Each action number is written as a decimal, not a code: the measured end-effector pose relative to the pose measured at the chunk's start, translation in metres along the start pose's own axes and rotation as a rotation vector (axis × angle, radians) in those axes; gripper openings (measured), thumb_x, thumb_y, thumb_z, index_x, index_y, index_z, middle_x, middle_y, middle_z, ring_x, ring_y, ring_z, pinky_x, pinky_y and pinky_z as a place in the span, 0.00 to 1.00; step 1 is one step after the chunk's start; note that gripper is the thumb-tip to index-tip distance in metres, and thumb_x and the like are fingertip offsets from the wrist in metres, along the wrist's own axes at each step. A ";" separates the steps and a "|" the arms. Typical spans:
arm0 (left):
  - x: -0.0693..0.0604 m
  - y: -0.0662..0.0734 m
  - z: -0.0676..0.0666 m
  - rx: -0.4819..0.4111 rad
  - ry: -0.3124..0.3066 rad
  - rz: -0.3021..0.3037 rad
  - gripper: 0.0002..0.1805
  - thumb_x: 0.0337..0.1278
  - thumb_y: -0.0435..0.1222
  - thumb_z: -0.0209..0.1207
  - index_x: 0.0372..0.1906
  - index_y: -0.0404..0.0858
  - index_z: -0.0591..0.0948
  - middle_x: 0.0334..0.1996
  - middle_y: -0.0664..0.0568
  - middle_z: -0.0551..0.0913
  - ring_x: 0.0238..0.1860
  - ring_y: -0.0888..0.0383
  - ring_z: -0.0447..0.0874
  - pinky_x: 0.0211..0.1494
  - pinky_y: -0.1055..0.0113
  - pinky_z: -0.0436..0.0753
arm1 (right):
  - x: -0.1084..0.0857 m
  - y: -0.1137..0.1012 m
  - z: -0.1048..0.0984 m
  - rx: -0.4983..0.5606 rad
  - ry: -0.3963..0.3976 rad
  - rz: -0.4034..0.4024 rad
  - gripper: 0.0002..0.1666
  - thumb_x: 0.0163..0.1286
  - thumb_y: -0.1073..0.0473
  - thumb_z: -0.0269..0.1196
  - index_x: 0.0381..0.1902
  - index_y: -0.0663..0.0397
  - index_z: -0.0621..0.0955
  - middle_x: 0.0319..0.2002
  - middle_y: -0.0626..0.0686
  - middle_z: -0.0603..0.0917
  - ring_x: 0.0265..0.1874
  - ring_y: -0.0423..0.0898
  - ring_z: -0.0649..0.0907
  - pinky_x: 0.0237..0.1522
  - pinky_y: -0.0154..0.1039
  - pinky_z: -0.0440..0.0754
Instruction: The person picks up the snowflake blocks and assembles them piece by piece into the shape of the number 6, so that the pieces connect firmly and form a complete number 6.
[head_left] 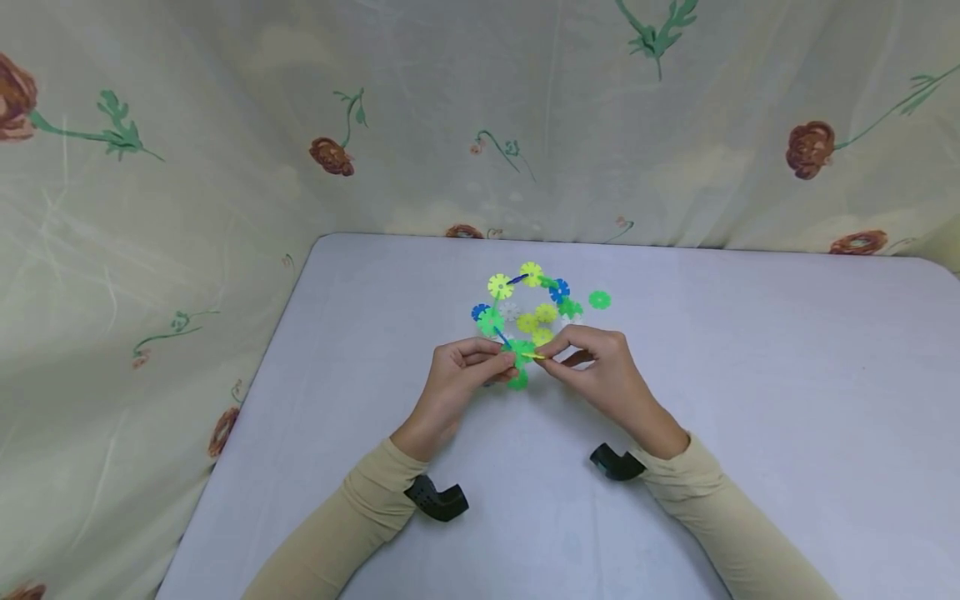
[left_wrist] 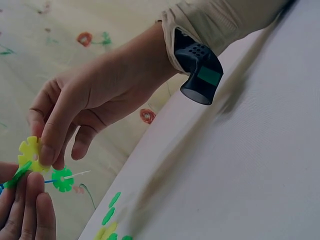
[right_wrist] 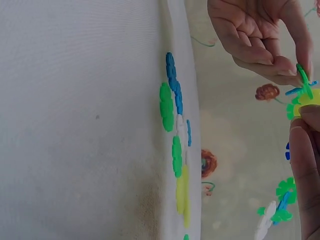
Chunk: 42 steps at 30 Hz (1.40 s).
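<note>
Notched plastic discs joined into a chain hang between two hands over the white table. With thumb and fingers, my left hand [head_left: 467, 375] pinches a green disc [head_left: 519, 353] at the chain's near end. My right hand [head_left: 603, 371] pinches a yellow disc [head_left: 534, 357] by its edge, seen edge-on in the head view. In the left wrist view the yellow disc [left_wrist: 28, 151] touches the green disc [left_wrist: 18, 174]; whether their slots are engaged is hidden by fingers. A blue disc [head_left: 502, 337] and several green, yellow and blue ones continue the chain away from the hands.
Loose yellow discs [head_left: 546, 312] and a white disc [head_left: 510, 311] lie within the curve of the chain. One loose green disc [head_left: 599, 300] sits to its right on the white table [head_left: 750, 400]. A flowered cloth [head_left: 420, 108] hangs behind the table.
</note>
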<state>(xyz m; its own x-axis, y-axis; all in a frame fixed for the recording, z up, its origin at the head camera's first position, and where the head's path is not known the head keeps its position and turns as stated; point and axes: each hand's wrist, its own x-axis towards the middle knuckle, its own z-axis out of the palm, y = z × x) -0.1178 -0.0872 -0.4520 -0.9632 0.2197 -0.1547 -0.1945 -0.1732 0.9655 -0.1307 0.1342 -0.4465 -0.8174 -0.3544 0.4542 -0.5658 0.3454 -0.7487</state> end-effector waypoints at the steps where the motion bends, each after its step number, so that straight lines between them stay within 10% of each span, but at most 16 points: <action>1: 0.000 0.000 0.000 -0.005 -0.002 0.000 0.09 0.63 0.30 0.68 0.44 0.28 0.84 0.31 0.53 0.90 0.35 0.60 0.92 0.52 0.62 0.91 | 0.000 0.000 0.000 -0.006 0.003 -0.003 0.11 0.59 0.73 0.74 0.34 0.51 0.89 0.34 0.49 0.92 0.33 0.43 0.90 0.33 0.29 0.89; 22: -0.001 0.007 -0.004 0.010 0.060 0.023 0.11 0.65 0.32 0.67 0.47 0.28 0.84 0.33 0.53 0.91 0.37 0.60 0.92 0.52 0.65 0.90 | 0.003 0.006 -0.002 -0.079 -0.006 0.022 0.11 0.61 0.68 0.76 0.42 0.56 0.89 0.39 0.52 0.92 0.35 0.45 0.91 0.32 0.30 0.89; 42: -0.001 0.009 -0.004 -0.025 0.061 0.020 0.10 0.66 0.30 0.66 0.46 0.27 0.83 0.32 0.55 0.91 0.37 0.62 0.92 0.53 0.67 0.90 | 0.007 0.032 -0.005 -0.135 -0.189 0.488 0.13 0.69 0.59 0.71 0.50 0.56 0.88 0.50 0.56 0.90 0.42 0.50 0.91 0.37 0.38 0.91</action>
<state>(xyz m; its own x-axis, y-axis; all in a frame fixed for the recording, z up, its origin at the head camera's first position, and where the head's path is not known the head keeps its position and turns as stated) -0.1190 -0.0929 -0.4435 -0.9764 0.1573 -0.1481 -0.1786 -0.2015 0.9631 -0.1547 0.1474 -0.4649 -0.9621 -0.2705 -0.0348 -0.1444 0.6134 -0.7765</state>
